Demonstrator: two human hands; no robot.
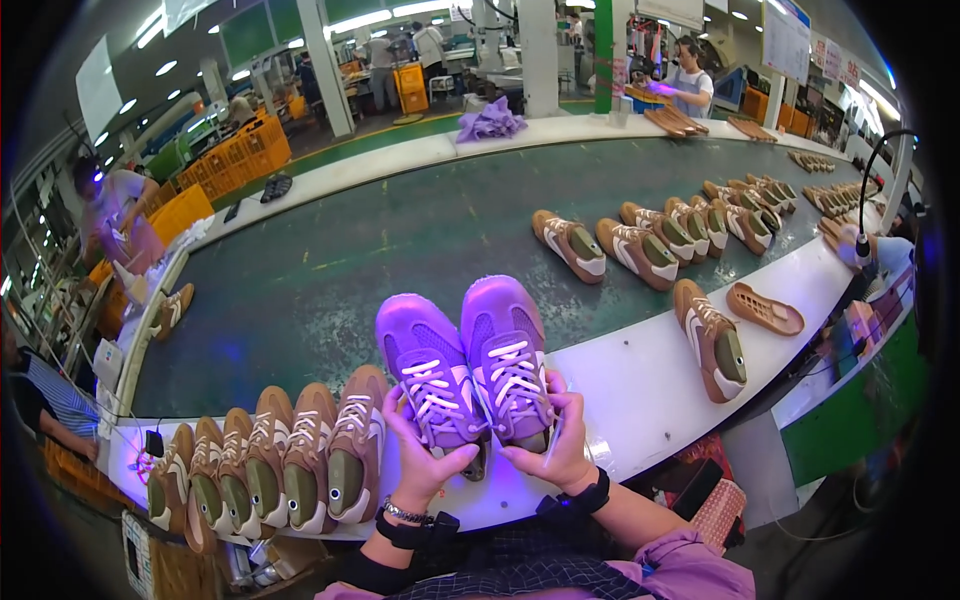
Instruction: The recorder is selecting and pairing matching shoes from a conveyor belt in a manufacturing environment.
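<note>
Side by side in front of me, a left sneaker [420, 350] and a right sneaker [503, 350] are held up with toes pointing away, lit purple. White laces run down both. My left hand [428, 455] grips the left one near its heel, thumb across the back. Around the heel of the other, my right hand [562, 440] is closed in the same way. Their soles and some of my fingers are hidden. To the left of my hands, a row of brown sneakers [270, 440] with green shoe lasts inside stands on the white ledge.
A green conveyor belt [380, 250] curves past, carrying several brown sneakers [640, 250] on the right. One sneaker [705, 335] and a loose tan sole [765, 308] lie on the right ledge [630, 370]. A purple cloth [490, 120] lies across the belt. Co-workers stand at the far side [690, 85] and left [125, 215].
</note>
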